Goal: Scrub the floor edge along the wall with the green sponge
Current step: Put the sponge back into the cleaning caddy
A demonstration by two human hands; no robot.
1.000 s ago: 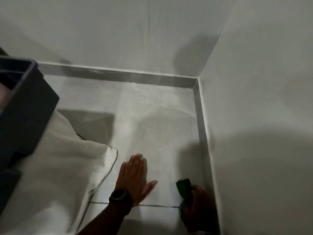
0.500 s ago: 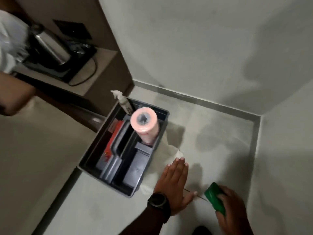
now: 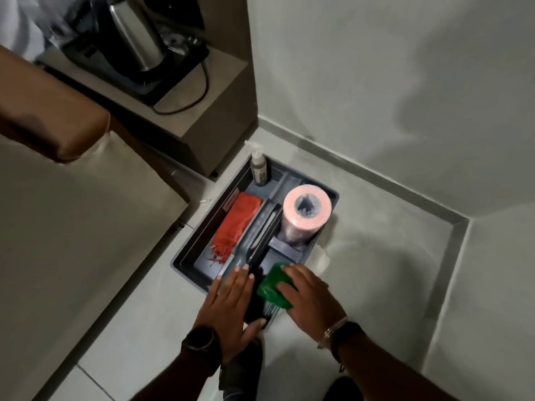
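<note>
The green sponge (image 3: 272, 287), a flat glossy rectangle, sits gripped under the right hand (image 3: 311, 296) over the grey caddy (image 3: 185, 256); the left hand (image 3: 228, 308) lies flat, fingers spread.

No writing can be read anywhere. The small dark spray bottle (image 3: 259, 171), standing in the far corner of the grey plastic caddy (image 3: 330, 195), bears a label too blurred to make out. A reddish tag (image 3: 230, 201) on the caddy's inner wall, beside the orange cloth (image 3: 236, 224), shows no legible letters either.
</note>
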